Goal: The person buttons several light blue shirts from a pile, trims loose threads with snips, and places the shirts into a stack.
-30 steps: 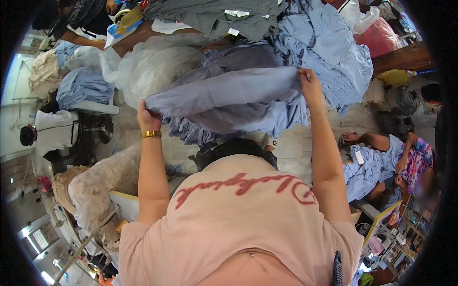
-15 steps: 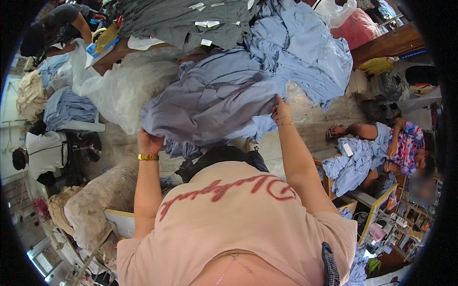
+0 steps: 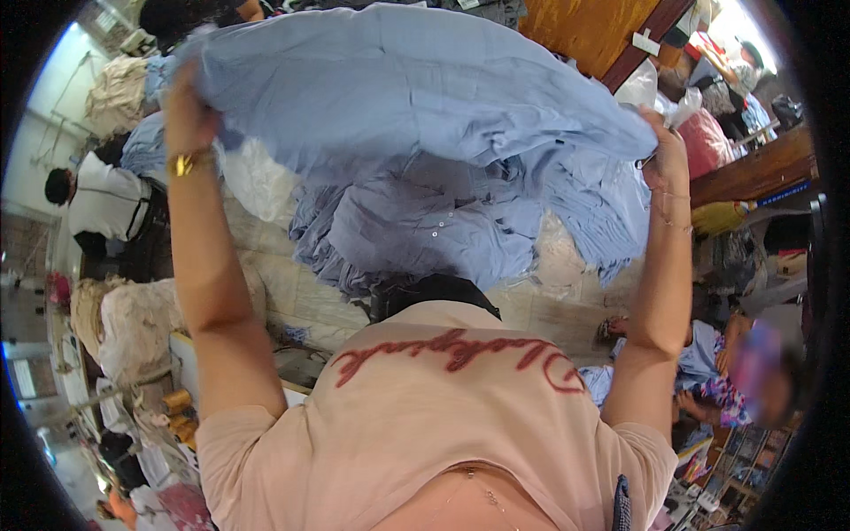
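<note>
A light blue garment point(image 3: 381, 84) is stretched wide between my raised arms, its lower edge sagging in folds. My left hand point(image 3: 190, 111), blurred by motion, grips its left end. At the other end, my right hand point(image 3: 664, 146) has its fingers closed on the cloth. Which kind of garment it is cannot be made out. Below it lies a heap of blue garments point(image 3: 416, 221), with small white buttons showing on one of them. Part of that heap is hidden behind the lifted cloth.
A clear plastic bag point(image 3: 257, 181) lies left of the heap. A person in a white top point(image 3: 111, 195) is at the far left, and another person point(image 3: 730, 389) sits at the lower right with blue cloth. A wooden beam point(image 3: 753, 168) and a red bundle point(image 3: 704, 142) are at the right.
Both my hands have risen and spread farther apart, lifting the blue garment off the heap and stretching it out. The view has shifted, showing more of the room at the upper right.
</note>
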`<state>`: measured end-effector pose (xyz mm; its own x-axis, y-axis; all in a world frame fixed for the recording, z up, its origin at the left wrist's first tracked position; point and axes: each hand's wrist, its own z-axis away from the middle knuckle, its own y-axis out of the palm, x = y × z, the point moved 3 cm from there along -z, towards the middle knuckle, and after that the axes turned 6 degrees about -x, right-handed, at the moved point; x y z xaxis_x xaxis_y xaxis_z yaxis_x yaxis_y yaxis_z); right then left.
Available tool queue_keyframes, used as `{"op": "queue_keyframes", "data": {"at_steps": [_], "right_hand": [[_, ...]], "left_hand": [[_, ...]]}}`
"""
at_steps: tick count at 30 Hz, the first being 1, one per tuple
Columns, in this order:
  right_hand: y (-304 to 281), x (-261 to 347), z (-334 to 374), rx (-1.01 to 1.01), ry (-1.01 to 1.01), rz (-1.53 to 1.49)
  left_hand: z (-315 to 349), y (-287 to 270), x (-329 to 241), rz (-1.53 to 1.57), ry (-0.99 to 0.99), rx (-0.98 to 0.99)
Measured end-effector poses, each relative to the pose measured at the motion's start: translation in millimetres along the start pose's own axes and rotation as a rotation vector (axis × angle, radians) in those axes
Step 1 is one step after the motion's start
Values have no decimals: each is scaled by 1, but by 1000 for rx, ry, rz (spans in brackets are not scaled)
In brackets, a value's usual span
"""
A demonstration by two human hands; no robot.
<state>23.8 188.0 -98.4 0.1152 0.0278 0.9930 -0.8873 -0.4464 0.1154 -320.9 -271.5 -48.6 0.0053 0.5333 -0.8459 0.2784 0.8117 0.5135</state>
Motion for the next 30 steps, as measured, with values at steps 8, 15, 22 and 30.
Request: {"op": "queue_keyframes", "data": {"at_steps": [8, 15, 22, 30], "right_hand": [[-49, 69, -15, 80, -458, 564], [-72, 80, -8, 150, -465, 477], [-126, 80, 1, 103, -151, -74], [-57, 3, -58, 76, -169, 91]], "left_hand": [[23, 1, -34, -100, 160, -98], [84, 7, -15, -309, -14, -84], [148, -7, -43, -10, 83, -187], [55, -41, 17, -301, -155, -295]]}}
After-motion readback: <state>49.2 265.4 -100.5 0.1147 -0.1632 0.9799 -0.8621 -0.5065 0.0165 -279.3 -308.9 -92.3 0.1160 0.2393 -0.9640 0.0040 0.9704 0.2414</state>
